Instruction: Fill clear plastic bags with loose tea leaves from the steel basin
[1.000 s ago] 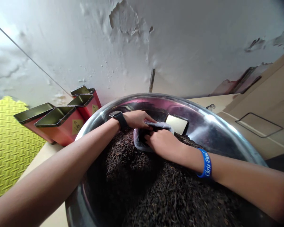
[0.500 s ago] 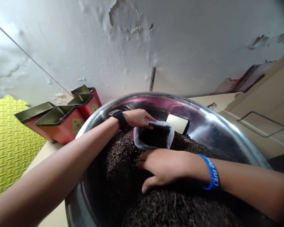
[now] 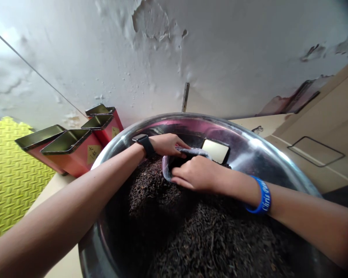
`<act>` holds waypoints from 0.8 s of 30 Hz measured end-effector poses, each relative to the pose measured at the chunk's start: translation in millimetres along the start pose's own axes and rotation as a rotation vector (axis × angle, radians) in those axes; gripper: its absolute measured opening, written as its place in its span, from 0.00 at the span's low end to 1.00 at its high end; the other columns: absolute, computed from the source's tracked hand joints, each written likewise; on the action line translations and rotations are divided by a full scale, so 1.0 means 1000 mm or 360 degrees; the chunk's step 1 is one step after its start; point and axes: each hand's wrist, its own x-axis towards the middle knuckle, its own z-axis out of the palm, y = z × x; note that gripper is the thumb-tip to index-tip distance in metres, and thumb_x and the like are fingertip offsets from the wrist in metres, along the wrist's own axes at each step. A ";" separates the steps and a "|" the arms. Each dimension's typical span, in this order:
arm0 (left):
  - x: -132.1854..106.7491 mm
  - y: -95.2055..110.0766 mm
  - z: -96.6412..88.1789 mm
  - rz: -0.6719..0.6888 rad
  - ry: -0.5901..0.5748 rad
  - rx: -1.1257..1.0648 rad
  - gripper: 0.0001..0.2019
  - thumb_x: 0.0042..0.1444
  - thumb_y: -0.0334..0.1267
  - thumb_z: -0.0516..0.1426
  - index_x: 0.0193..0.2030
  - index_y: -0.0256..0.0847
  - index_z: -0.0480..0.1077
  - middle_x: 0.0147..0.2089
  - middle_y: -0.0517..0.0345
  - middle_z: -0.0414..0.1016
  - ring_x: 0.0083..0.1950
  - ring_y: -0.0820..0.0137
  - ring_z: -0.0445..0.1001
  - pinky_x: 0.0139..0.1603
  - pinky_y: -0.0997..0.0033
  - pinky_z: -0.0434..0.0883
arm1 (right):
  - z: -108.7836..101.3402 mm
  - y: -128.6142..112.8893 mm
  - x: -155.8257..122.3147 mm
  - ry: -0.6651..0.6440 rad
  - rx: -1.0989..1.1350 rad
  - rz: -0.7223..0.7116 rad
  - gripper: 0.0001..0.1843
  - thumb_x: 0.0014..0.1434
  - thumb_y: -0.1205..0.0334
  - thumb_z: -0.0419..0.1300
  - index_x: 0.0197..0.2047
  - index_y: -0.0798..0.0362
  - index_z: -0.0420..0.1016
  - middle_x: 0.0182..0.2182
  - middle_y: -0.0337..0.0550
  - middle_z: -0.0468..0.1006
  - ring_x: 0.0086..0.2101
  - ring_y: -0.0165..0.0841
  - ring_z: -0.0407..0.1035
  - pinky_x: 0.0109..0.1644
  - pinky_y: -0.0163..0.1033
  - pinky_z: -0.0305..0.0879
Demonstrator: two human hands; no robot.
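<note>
A big shiny metal basin (image 3: 266, 152) holds a heap of dark loose tea leaves (image 3: 208, 239). A clear plastic bag (image 3: 166, 170) sits open in the heap at its far side. My left hand (image 3: 166, 143), with a black watch on the wrist, pinches the bag's far rim. My right hand (image 3: 197, 174), with a blue wristband on its wrist, is cupped over the bag's mouth with fingers curled; tea leaves under it are hidden. A small rectangular metal tin lid (image 3: 216, 150) leans against the basin wall just behind the bag.
Several red tea tins with open gold-lined tops (image 3: 71, 148) stand left of the basin on a beige table (image 3: 60, 185). A yellow textured mat (image 3: 8, 170) lies far left. A peeling white wall (image 3: 174, 58) rises behind.
My right hand moved from the bag down onto the tea heap, then back up to the bag's mouth. My left hand kept hold of the bag's rim.
</note>
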 end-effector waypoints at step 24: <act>0.004 -0.010 0.003 -0.0012 0.0012 0.0022 0.24 0.52 0.50 0.55 0.56 0.50 0.65 0.52 0.62 0.72 0.47 0.70 0.69 0.48 0.75 0.62 | 0.001 -0.032 -0.005 -0.0674 0.0638 -0.0275 0.37 0.51 0.34 0.50 0.46 0.60 0.73 0.37 0.53 0.77 0.33 0.40 0.71 0.30 0.39 0.60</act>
